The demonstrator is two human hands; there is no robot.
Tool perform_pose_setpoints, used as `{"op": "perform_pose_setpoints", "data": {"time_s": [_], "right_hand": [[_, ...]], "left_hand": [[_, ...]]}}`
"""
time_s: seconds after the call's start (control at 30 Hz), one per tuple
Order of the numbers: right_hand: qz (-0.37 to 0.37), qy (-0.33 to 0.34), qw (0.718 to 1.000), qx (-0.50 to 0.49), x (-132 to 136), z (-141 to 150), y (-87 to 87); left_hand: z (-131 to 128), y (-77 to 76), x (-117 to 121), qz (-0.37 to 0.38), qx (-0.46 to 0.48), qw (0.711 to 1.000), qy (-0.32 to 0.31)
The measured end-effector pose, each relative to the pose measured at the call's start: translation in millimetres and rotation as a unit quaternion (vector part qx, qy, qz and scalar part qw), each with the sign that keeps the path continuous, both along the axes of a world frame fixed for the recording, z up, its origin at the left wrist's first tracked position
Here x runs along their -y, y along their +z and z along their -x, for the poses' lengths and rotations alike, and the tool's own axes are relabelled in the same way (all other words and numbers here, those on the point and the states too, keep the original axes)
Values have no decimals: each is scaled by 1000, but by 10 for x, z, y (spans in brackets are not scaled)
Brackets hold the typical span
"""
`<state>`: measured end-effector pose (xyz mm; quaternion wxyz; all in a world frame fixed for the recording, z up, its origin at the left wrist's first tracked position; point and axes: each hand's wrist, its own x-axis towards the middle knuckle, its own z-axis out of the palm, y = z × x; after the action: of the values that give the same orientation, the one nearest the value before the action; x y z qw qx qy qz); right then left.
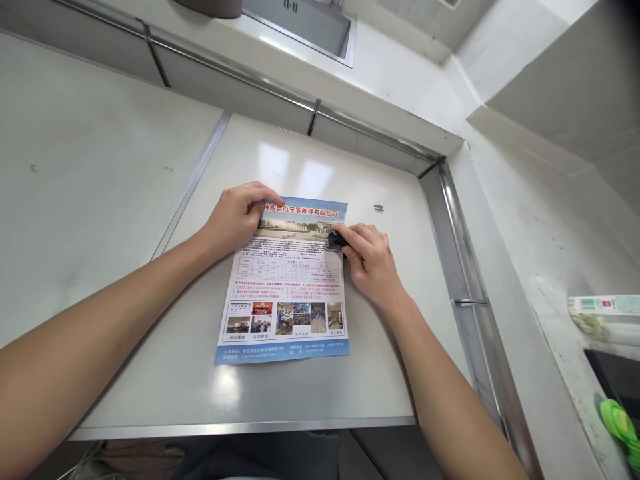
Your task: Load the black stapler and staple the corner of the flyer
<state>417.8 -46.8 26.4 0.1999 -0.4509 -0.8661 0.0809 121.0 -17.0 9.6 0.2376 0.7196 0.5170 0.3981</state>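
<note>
A printed flyer [290,267] with blue bands and red heading lies on the white tabletop. Its upper left edge is under the closed fingers of my left hand [243,210], which grip the paper there. At the flyer's right edge, my right hand [367,260] is closed around a small black stapler [336,240]. The stapler's front end reaches in over the paper; whether its jaws are pressed together is too small to tell. Short strips of staples [379,208] rest on the table beyond my right hand.
Thin bent metal pieces, like loose staples [169,169], lie on the left of the tabletop [125,133]. A raised ledge with metal trim [370,133] borders the far side, with a sink [310,27] behind it. At the right stand a white package [610,305] and a bright green object [617,420].
</note>
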Motion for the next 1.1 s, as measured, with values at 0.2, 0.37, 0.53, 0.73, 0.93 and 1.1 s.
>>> {"op": "perform_pose_setpoints", "data": {"time_s": [0.2, 0.37, 0.53, 0.73, 0.93, 1.1], "right_hand": [[-9, -9, 999, 40, 14, 27, 13], [-23, -13, 998, 65, 20, 37, 4], [-22, -16, 998, 58, 20, 40, -4], [-25, -20, 997, 70, 28, 45, -5], [-19, -27, 997, 73, 46, 58, 8], [-7, -30, 998, 55, 32, 52, 4]], "left_hand": [[-9, -7, -4, 2, 6, 1000, -3], [-20, 9, 3, -2, 8, 1000, -2], [-24, 17, 5, -1, 7, 1000, -4], [-23, 14, 3, -3, 5, 1000, -5], [-21, 11, 0, -2, 3, 1000, -6], [-30, 19, 4, 3, 5, 1000, -4]]}}
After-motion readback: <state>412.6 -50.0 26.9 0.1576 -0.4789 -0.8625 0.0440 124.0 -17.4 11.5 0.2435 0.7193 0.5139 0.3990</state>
